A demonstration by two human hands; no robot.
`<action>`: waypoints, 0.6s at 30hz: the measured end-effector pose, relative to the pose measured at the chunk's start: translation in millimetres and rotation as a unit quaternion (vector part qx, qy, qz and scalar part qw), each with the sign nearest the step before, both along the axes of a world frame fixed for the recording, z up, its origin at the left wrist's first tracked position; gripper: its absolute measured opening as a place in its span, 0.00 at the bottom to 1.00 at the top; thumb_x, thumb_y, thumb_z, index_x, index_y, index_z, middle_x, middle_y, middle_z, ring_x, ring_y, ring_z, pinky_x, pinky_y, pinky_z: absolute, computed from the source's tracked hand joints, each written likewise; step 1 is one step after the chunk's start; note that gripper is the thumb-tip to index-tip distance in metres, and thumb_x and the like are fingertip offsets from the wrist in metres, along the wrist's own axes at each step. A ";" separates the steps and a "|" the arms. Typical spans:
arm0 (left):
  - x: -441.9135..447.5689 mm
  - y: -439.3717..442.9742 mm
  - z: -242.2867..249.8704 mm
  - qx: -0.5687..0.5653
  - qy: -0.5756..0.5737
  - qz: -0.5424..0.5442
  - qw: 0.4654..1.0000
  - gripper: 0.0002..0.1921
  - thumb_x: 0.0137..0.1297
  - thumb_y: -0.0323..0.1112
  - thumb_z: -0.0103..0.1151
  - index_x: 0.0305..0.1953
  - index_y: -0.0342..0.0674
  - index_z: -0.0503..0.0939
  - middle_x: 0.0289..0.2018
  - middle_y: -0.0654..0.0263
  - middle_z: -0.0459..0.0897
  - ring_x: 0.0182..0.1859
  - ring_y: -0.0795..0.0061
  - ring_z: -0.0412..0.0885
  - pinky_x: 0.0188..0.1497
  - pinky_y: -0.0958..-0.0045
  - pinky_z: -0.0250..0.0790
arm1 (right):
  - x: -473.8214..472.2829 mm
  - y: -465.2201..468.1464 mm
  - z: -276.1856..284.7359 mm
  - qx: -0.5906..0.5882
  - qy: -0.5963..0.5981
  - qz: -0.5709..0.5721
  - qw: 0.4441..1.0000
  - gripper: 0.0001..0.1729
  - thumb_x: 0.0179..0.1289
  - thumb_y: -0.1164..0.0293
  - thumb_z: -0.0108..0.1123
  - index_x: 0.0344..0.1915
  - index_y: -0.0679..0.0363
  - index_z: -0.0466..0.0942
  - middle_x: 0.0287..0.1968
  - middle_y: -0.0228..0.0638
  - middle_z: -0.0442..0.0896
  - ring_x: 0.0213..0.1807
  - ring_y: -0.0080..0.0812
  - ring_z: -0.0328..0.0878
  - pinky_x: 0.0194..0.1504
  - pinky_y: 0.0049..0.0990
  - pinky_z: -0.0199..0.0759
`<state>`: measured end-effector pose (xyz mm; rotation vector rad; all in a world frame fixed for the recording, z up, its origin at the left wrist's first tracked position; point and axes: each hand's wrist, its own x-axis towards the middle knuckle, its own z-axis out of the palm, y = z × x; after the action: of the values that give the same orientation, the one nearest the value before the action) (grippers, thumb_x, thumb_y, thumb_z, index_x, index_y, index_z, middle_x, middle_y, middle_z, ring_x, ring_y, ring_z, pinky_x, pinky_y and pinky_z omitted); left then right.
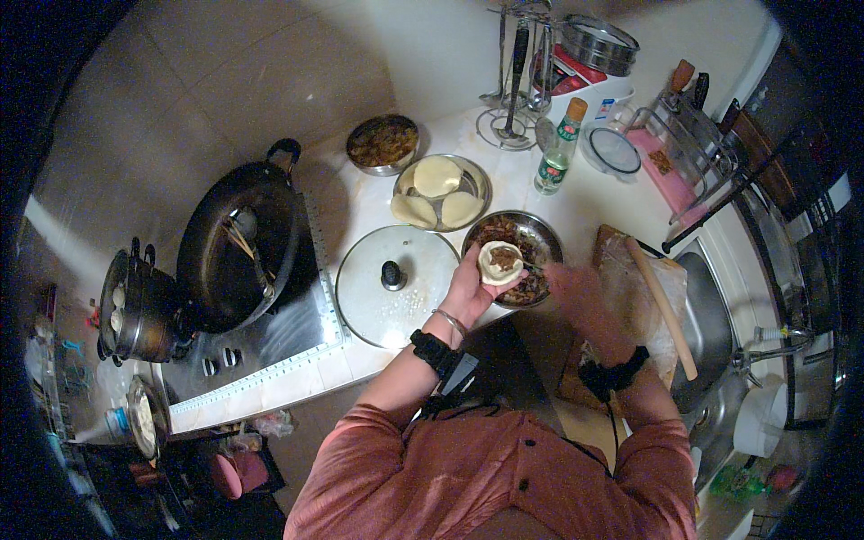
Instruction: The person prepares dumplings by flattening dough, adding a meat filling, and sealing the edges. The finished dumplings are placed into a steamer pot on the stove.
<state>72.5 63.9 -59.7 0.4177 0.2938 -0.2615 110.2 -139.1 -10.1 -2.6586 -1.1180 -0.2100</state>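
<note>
On the fingers of my left hand (467, 289) rests a cupped round of dough (493, 275). A brown minced filling (504, 259) fills its hollow. Below it stands a metal bowl (555, 236) that holds more dark filling. My right hand (579, 293) is blurred by motion at that bowl's right side. Something thin seems to reach from its fingers towards the dough, but I cannot make out what. Behind the bowl, a metal plate (442, 200) carries three flat dough rounds (437, 176).
A glass lid (364, 290) lies left of my left hand. Farther left are a wok (202, 270) and a dark pot (145, 324). A glass bottle (555, 162) and a utensil stand (503, 138) are behind. A rolling pin (665, 310) lies on a floury board (617, 270) beside the sink (705, 297).
</note>
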 end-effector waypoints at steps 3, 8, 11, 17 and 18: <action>-0.4 1.1 -1.6 -0.023 -0.001 0.003 1.000 0.28 0.74 0.52 0.24 0.61 0.37 0.61 0.57 0.47 0.71 0.55 0.36 0.71 0.55 0.46 0.71 | -7.6 0.9 -3.3 -0.015 -0.017 0.002 1.000 0.06 0.59 0.72 0.51 0.36 0.59 0.75 0.26 0.47 0.80 0.29 0.47 0.78 0.28 0.42 0.71; -2.2 2.3 -4.6 -0.063 0.015 0.010 0.998 0.29 0.74 0.53 0.23 0.62 0.37 0.61 0.57 0.46 0.70 0.54 0.34 0.72 0.54 0.46 0.71 | -15.7 -0.1 -2.2 0.055 -0.057 0.030 0.996 0.07 0.60 0.71 0.51 0.37 0.59 0.73 0.25 0.47 0.78 0.29 0.49 0.78 0.28 0.43 0.71; -2.3 2.6 -4.5 -0.065 0.017 0.016 0.998 0.28 0.74 0.53 0.23 0.61 0.37 0.61 0.56 0.46 0.71 0.54 0.35 0.72 0.54 0.46 0.71 | -18.7 -1.6 0.4 0.081 -0.107 0.075 0.988 0.07 0.61 0.71 0.51 0.38 0.61 0.73 0.25 0.46 0.78 0.27 0.48 0.78 0.26 0.42 0.71; -1.7 4.4 -1.7 -0.024 0.001 0.017 1.000 0.26 0.74 0.50 0.26 0.60 0.37 0.64 0.54 0.49 0.74 0.53 0.40 0.74 0.53 0.47 0.72 | -24.7 -3.0 3.6 0.026 -0.039 0.059 0.997 0.13 0.61 0.76 0.48 0.47 0.64 0.73 0.32 0.46 0.80 0.33 0.44 0.80 0.33 0.44 0.73; -1.7 4.5 -1.4 -0.024 0.003 0.020 1.000 0.26 0.74 0.50 0.26 0.60 0.37 0.64 0.54 0.49 0.74 0.53 0.40 0.74 0.53 0.47 0.72 | -25.2 -2.8 3.4 0.030 -0.062 0.063 0.996 0.12 0.61 0.75 0.50 0.45 0.62 0.73 0.29 0.44 0.79 0.31 0.44 0.79 0.30 0.43 0.72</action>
<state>70.8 68.3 -61.2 0.3639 0.3017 -0.2299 85.0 -141.9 -6.7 -2.5412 -1.2920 -0.3829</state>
